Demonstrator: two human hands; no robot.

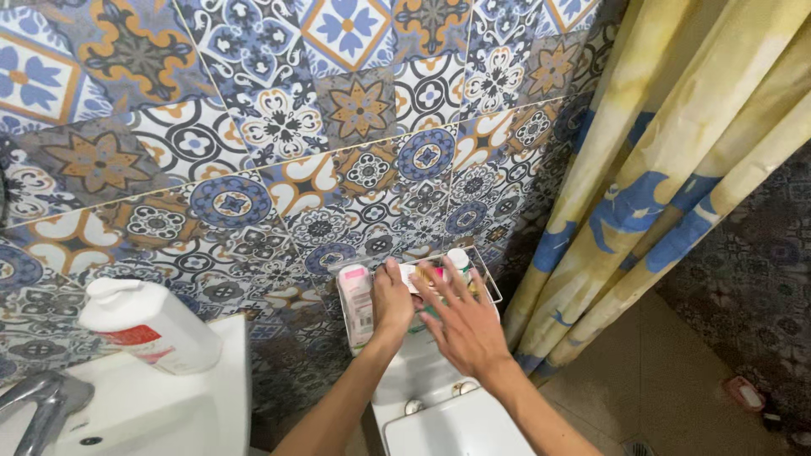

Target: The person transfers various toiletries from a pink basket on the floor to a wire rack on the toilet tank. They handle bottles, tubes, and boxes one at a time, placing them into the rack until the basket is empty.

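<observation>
Your left hand (pixel 393 297) is curled over the near edge of the wire rack (pixel 492 291) fixed to the patterned tile wall (pixel 253 152), its fingers closed around something in the rack that you cannot make out from here. Just to its left, touching the hand, a white tube with a pink cap (pixel 356 306) stands upright at the rack's left end. Your right hand (pixel 460 319) lies spread, fingers fanned apart, over the middle of the rack, its fingertips reaching among small white and coloured bottles (pixel 456 262) at the rack's back edge. Below the rack sits the white toilet cistern (pixel 427 376). At the left, on the sink's rim (pixel 169 405), a white pump bottle with a red label (pixel 152 325) stands near the metal tap (pixel 42 405). A yellow and blue curtain (pixel 667 186) hangs to the right.
</observation>
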